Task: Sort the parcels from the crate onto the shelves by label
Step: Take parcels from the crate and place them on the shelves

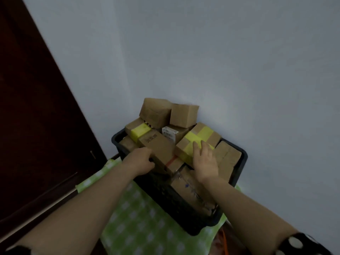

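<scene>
Cardboard parcels (156, 111) crowd black crate (165, 196); left hand (140, 161) seemingly grips brown parcel (161, 149), right hand (205, 160) flat on yellow-taped parcel (200, 134).

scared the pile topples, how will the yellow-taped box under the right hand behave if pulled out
Probably stiff: the yellow-taped box keeps crisp edges under the flat right hand. Heaped high, it could slide. Pulling it may unsettle the small box perched behind it.
</scene>
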### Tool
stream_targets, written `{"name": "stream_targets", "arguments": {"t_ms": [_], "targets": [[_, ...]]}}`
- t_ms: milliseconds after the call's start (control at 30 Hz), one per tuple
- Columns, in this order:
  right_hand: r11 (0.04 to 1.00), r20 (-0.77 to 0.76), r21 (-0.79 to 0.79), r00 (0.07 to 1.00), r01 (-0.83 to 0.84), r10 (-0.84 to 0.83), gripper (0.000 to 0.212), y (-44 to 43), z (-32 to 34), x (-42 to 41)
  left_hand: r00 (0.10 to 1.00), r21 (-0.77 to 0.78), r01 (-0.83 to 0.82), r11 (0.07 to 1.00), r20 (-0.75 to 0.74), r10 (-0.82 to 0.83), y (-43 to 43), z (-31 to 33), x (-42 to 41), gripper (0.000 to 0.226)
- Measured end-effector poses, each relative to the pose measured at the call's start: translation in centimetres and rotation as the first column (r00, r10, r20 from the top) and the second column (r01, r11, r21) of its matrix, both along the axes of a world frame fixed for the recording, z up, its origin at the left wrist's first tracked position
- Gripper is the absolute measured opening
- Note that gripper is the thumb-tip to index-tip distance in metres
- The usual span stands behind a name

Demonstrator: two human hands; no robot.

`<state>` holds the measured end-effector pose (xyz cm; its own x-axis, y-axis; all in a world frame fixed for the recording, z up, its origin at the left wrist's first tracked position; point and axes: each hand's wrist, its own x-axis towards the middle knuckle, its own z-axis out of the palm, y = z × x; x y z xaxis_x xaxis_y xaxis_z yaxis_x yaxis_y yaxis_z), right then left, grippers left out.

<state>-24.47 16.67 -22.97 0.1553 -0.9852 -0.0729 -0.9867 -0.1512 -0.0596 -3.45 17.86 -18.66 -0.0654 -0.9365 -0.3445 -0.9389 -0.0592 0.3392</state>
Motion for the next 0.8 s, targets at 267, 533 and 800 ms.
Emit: {"name": "stream_targets", "arguments": {"t_ms": [267, 533, 800], "targets": [[0.983, -0.027, 0.043, 0.983, -0.179, 0.181, 0.082, -2.9, -1.9, -2.4, 0.990, 0.016, -0.138, 0.990, 0.009, 0.138, -0.1, -1.6, -2.2, 0.033], [0.972, 0.698, -0.174, 0.716, 0.160, 0.007, 0.058, 0.3, 5.5, -7.1, 0.918, -0.013, -0.346, 0.938, -0.212, 0.335, 1.5, 1.7, -5.4, 0.044], [0.936, 0.959, -0.009, 0.267, 0.352, -0.091, 0.031, 6.0, 9.7, -5.1, 0.673, -0.007, -0.585, 0.811, -0.561, 0.482, 8.2, 5.8, -2.2, 0.010]]}}
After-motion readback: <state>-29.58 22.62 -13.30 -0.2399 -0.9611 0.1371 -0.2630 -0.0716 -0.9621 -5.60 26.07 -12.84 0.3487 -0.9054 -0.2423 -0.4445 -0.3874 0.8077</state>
